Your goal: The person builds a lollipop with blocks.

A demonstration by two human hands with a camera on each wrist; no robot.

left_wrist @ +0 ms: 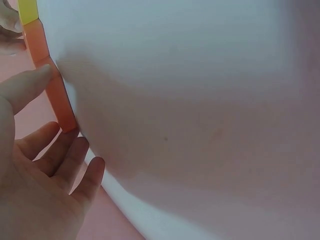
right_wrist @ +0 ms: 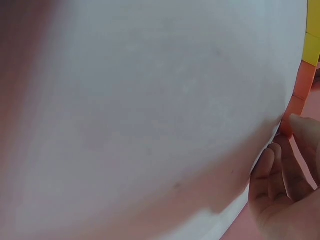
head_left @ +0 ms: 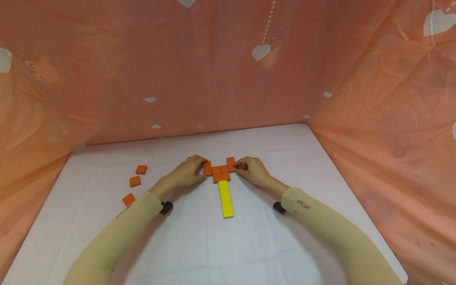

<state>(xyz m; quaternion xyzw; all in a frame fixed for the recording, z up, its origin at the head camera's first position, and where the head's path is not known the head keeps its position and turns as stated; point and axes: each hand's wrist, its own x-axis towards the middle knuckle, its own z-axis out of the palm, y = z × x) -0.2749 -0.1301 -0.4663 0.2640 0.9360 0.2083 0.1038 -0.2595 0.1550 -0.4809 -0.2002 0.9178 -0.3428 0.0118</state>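
On the white table lies a flat figure of orange and yellow blocks. My left hand [head_left: 187, 171] holds the upright orange block [head_left: 207, 168] at its left, thumb at the near end and index finger at the far end; the left wrist view shows the same block [left_wrist: 60, 106]. At the opposite side, my right hand [head_left: 253, 170] pinches a matching orange block [head_left: 230, 164] by thumb and fingers. Two small orange blocks [head_left: 220, 169] sit between these, above a wider orange block [head_left: 221, 177]. Below it run a short yellow block [head_left: 223, 185] and a long yellow block [head_left: 227, 204].
Left of the figure lie three loose orange blocks: a far one [head_left: 141, 170], a middle one [head_left: 135, 181] and a near one [head_left: 128, 199] partly behind the left sleeve [head_left: 139, 213]. A pinkish-orange cloth [head_left: 228, 79] with white hearts walls the table's back and sides.
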